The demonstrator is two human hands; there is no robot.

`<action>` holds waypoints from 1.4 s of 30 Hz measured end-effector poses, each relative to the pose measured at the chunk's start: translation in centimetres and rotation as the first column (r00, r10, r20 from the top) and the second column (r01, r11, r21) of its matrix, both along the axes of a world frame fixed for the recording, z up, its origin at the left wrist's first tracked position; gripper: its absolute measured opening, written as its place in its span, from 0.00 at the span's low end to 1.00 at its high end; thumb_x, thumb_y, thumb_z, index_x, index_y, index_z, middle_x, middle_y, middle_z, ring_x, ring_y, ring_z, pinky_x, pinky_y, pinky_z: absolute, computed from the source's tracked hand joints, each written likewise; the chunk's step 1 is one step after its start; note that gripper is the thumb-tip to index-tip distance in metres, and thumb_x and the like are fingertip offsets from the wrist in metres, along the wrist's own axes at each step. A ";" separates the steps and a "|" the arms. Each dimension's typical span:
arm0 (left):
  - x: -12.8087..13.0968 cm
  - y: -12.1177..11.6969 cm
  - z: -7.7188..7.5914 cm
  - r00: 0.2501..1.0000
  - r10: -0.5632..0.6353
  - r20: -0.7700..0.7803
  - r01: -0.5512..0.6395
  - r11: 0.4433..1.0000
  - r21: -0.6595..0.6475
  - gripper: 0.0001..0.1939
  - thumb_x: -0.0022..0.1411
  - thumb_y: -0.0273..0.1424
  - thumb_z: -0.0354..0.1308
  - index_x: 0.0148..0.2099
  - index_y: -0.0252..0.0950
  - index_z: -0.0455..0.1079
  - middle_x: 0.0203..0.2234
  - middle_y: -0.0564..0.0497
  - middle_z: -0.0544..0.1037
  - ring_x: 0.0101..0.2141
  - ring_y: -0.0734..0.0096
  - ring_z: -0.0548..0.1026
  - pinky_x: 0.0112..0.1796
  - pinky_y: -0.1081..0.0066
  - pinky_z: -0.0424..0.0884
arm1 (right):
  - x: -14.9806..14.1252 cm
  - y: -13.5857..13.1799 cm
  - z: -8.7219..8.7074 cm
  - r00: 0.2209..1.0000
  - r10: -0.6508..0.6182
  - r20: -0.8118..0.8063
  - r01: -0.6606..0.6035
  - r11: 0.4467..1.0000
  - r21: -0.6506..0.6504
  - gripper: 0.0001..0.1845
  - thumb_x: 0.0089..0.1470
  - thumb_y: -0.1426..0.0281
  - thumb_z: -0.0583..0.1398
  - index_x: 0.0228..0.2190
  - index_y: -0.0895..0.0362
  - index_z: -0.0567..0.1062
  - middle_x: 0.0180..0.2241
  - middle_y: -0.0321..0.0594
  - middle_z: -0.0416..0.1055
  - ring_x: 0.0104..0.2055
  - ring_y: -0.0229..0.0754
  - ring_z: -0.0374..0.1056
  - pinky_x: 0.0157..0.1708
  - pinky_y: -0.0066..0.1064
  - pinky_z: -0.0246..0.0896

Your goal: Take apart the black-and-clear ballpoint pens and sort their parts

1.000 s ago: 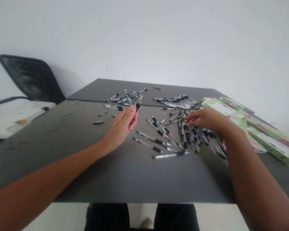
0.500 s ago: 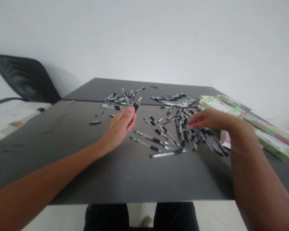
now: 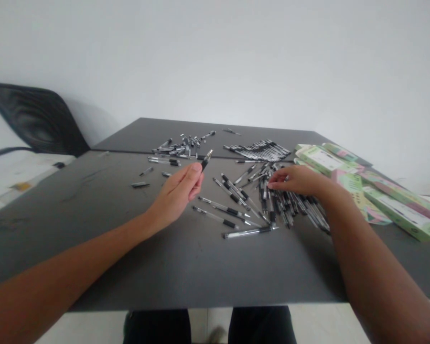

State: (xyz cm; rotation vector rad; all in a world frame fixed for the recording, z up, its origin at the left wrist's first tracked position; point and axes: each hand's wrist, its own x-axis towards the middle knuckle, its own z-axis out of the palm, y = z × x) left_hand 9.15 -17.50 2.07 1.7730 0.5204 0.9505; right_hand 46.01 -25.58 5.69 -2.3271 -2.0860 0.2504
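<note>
My left hand (image 3: 182, 187) is closed around a pen (image 3: 207, 160), whose black grip and silver tip point up and to the right. The rest of the pen is hidden in the palm. Over the heap of clear-barrelled pens (image 3: 283, 208) is my right hand (image 3: 290, 180), palm down, thumb and fingers drawn together at the heap's left side. Whatever those fingers hold, if anything, is too small to make out. Several loose pens, one of them a pen lying crosswise (image 3: 249, 232), are spread between my hands.
Flat green-and-pink cardboard boxes (image 3: 403, 210) lie on the right of the dark table (image 3: 200, 272). Farther back are a row of pens (image 3: 261, 150) and a pile of small pen parts (image 3: 186, 145). A black mesh chair (image 3: 39, 119) stands at the left.
My right hand has moved left across the heap, and its fingers have come together. My left hand stays nearly in place with the pen.
</note>
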 end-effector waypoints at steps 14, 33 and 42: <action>0.0 -0.6 0.2 0.998 -0.044 -0.054 0.046 0.999 0.019 0.27 0.80 0.54 0.47 0.34 0.40 0.62 0.21 0.58 0.60 0.21 0.74 0.55 0.22 0.73 0.54 | -2.2 0.0 0.7 0.999 0.017 0.039 -0.023 0.989 0.147 0.19 0.59 0.57 0.62 0.45 0.48 0.89 0.36 0.38 0.85 0.34 0.45 0.78 0.36 0.33 0.67; -0.1 -1.0 0.7 0.996 -0.065 -0.064 0.068 0.996 0.049 0.27 0.81 0.51 0.47 0.32 0.39 0.61 0.21 0.58 0.60 0.22 0.74 0.56 0.24 0.71 0.55 | -1.9 -0.1 0.8 0.999 0.005 0.034 -0.001 0.992 -0.125 0.27 0.55 0.56 0.64 0.54 0.49 0.86 0.37 0.40 0.84 0.35 0.49 0.79 0.37 0.36 0.68; -0.1 -1.0 0.6 0.995 -0.060 -0.077 0.065 0.995 0.069 0.27 0.80 0.52 0.47 0.33 0.40 0.61 0.21 0.57 0.60 0.22 0.73 0.57 0.23 0.72 0.55 | 1.0 -1.0 1.7 0.994 -0.110 0.019 0.110 0.994 0.012 0.25 0.57 0.48 0.64 0.47 0.47 0.89 0.37 0.42 0.86 0.39 0.54 0.80 0.41 0.41 0.71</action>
